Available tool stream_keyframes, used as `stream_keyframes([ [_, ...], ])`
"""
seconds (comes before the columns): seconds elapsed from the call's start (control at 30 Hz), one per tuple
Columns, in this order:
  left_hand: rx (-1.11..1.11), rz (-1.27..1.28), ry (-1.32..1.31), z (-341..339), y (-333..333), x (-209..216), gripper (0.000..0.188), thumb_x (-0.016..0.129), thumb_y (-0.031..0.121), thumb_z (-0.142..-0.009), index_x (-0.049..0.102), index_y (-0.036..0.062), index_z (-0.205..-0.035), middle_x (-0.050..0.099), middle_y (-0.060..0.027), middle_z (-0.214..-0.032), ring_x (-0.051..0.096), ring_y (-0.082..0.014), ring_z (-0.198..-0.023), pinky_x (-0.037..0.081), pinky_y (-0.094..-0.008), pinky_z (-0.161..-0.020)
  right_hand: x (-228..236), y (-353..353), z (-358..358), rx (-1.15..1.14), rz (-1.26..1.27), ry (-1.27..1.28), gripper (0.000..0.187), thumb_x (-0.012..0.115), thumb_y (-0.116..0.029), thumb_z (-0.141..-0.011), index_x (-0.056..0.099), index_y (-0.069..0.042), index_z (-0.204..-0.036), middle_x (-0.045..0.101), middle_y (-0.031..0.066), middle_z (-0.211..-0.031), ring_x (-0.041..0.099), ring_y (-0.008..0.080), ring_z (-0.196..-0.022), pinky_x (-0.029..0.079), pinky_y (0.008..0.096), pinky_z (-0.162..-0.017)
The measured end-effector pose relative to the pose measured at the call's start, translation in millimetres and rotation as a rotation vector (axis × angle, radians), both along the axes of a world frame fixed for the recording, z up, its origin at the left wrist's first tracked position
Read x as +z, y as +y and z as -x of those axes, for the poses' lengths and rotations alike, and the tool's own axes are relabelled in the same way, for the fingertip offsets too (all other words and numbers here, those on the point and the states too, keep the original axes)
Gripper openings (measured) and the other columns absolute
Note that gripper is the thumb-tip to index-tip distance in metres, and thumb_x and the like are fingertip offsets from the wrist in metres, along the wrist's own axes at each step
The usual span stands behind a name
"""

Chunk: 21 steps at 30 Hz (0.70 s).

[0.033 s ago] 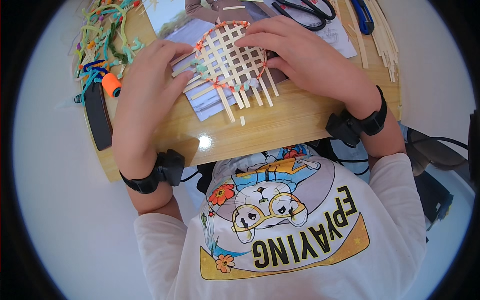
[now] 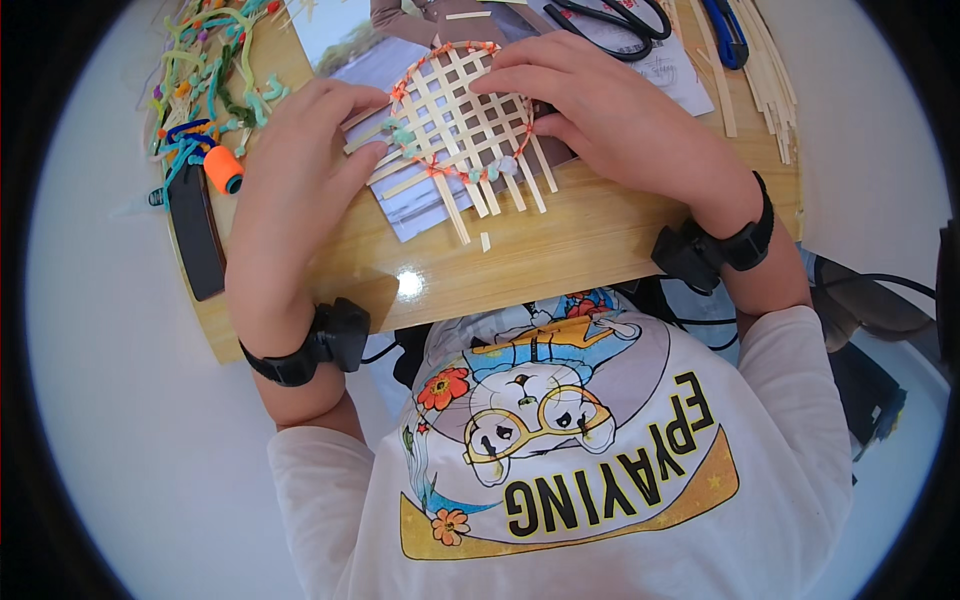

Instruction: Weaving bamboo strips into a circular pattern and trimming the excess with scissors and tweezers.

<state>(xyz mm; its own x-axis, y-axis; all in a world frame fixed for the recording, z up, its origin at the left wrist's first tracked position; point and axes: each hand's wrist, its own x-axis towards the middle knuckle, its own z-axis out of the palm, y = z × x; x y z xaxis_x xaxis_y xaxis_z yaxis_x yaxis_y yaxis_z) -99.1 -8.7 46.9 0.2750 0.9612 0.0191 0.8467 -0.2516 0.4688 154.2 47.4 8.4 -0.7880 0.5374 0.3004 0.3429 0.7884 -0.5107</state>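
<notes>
A round woven lattice of pale flat strips (image 2: pixel 462 108) is between my hands over the printed sheets. Orange cord binds its circular edge, and pale green and whitish beads or tufts sit along the lower and left rim. Loose strip ends stick out past the rim toward me and to the left. My left hand (image 2: pixel 300 150) curls around the strip ends at the left, thumb and forefinger on either side of them. My right hand (image 2: pixel 600 115) grips the upper right rim, fingers on top and thumb lower down; part of the rim is hidden beneath it.
Printed sheets (image 2: pixel 345 50) lie under the lattice. Black scissors handles (image 2: pixel 667 18), a blue utility knife (image 2: pixel 727 35) and a bundle of pale strips (image 2: pixel 770 90) are at the far right. Colourful cords (image 2: pixel 225 75), an orange spool (image 2: pixel 222 168) and a dark bar (image 2: pixel 195 235) lie left.
</notes>
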Motion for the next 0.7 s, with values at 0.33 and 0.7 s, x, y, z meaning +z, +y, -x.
stream_keyframes([
  [0.33,-0.012,-0.047,0.030,-0.1,2.8,-4.2,0.026,0.065,0.004,-0.074,0.062,0.0072,-0.100,0.060,-0.0063,-0.096,0.057,-0.0269,-0.093,0.046,-0.0335,-0.079,-0.9,0.9,0.5,0.005,-0.008,-0.017,0.045,0.063,0.007,-0.070,0.057,-0.004,-0.112,0.055,0.0105,-0.114,0.049,0.0287,-0.106,0.043,0.0343,-0.091],
  [0.7,0.183,0.024,-0.291,-3.5,7.5,-16.5,0.034,0.065,0.010,-0.081,0.058,0.0035,-0.114,0.060,-0.0045,-0.093,0.053,-0.0139,-0.085,0.044,-0.0259,-0.078,1.8,6.1,-8.5,-0.116,0.067,0.077,0.049,0.067,-0.004,-0.076,0.054,-0.009,-0.123,0.054,0.0090,-0.117,0.051,0.0245,-0.109,0.042,0.0320,-0.093],
])
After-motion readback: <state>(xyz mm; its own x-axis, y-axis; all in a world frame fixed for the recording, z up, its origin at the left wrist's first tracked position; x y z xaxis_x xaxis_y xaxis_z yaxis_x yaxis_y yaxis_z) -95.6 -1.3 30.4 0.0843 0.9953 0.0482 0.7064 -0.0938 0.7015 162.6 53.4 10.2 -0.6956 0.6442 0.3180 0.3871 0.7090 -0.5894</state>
